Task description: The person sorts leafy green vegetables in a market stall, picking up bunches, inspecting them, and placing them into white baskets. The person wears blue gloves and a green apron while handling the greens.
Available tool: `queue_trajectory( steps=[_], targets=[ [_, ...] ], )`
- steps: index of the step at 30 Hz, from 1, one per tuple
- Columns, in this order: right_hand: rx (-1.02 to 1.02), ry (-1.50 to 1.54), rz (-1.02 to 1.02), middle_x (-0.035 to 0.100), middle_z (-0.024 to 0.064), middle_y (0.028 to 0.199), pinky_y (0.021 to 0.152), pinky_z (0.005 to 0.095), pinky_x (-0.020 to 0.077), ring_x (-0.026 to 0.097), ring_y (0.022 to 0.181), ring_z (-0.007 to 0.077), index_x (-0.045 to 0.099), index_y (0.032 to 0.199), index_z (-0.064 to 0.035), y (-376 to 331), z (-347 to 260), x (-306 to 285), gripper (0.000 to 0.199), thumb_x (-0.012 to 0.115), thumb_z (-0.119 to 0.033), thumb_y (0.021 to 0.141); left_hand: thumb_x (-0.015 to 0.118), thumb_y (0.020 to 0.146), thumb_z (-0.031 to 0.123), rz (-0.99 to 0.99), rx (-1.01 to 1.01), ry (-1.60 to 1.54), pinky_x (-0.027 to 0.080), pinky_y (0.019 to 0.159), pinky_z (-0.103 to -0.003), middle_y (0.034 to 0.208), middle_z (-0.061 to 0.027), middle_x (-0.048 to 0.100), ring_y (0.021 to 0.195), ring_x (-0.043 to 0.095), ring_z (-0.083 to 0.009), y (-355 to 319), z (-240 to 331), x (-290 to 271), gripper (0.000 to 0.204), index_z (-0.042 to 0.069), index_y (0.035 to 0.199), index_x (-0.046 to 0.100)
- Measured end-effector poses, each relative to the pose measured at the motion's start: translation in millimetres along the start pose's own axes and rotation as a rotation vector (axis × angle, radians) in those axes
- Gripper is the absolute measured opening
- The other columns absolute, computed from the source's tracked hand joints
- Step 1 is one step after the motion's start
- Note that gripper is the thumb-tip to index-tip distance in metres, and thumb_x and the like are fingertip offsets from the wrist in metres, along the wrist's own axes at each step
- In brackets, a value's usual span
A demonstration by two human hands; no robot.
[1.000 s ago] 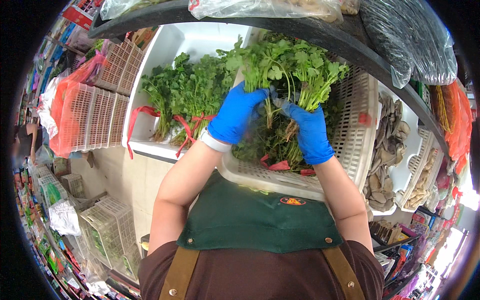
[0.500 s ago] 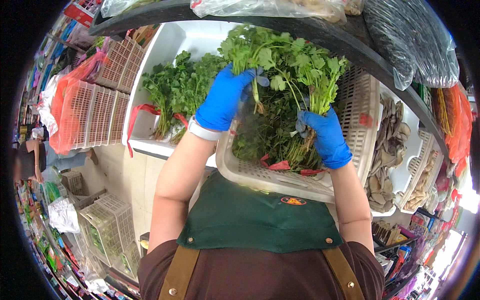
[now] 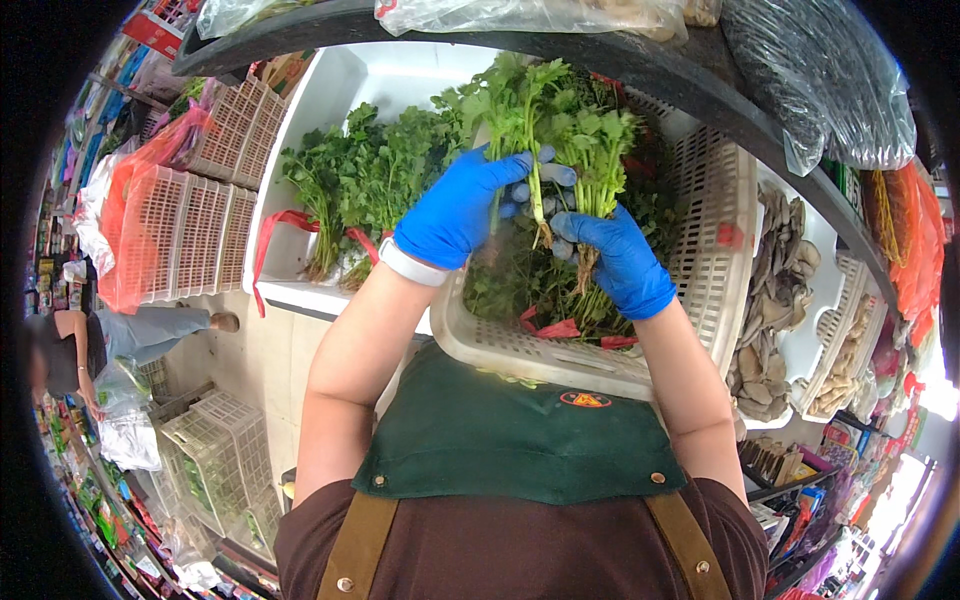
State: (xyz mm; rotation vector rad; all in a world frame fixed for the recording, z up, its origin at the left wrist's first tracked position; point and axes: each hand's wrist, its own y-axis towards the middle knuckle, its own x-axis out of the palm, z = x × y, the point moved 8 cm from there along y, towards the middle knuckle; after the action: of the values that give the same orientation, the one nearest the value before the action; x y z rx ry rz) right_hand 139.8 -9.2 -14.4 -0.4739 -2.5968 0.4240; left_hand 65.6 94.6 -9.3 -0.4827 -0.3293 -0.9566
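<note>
— Beside crates [image 3: 200, 235], over a pale basket [image 3: 550, 360]: any change?
— Just drawn closer: clamped on leafy stalk [image 3: 517, 115] with left grip [image 3: 450, 207], on rooted bunch [image 3: 600, 170] with right grip [image 3: 625, 263], now side by side.

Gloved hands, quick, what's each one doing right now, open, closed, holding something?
Left hand: closed, pinching a leafy green stalk with roots.
Right hand: closed around the lower stems of a leafy green bunch.

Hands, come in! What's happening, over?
Blue-gloved left grip holding green rooted stalk; blue-gloved right grip, leafy green rooted bunch. Both above white slotted plastic basket. Curved black shelf edge ahead.
</note>
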Motion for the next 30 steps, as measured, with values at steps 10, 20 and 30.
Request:
queue_trajectory(
  steps=[10,20,30],
  targets=[
    [0.054,-0.144,-0.036,0.060,0.0057,0.095,0.064,0.0242,0.0458,0.056,0.077,0.0120,0.052,0.111,-0.0027,-0.7,5.0,5.2,0.036,0.061,-0.009,0.077,0.053,0.084,0.017,0.055,0.040,-0.001,0.040,0.053,-0.020,0.074,0.0008,0.056,0.058,0.044,-0.0063,-4.0,-1.8,0.0,0.026,0.003,0.104,0.057],
    [-0.021,-0.073,0.018,0.061,0.0078,0.090,0.063,0.0244,0.0466,0.058,0.073,0.0140,0.051,0.112,-0.0018,-2.9,5.7,-6.8,0.037,0.060,-0.017,0.079,0.054,0.084,0.015,0.127,0.103,0.182,0.042,0.062,-0.022,0.083,-0.0019,0.060,0.070,0.053,-0.0088,-19.9,36.1,-8.3,0.022,0.003,0.102,0.058],
    [0.019,0.126,-0.126,0.057,0.0121,0.107,0.071,0.0288,0.0468,0.060,0.089,0.0214,0.039,0.127,-0.0038,-3.1,2.9,-5.5,0.049,0.051,-0.020,0.083,0.060,0.082,0.018,0.387,0.153,0.154,0.040,0.049,-0.021,0.077,-0.0029,0.060,0.056,0.050,-0.0076,-22.9,24.0,-28.0,0.024,0.003,0.100,0.055]
  ],
)
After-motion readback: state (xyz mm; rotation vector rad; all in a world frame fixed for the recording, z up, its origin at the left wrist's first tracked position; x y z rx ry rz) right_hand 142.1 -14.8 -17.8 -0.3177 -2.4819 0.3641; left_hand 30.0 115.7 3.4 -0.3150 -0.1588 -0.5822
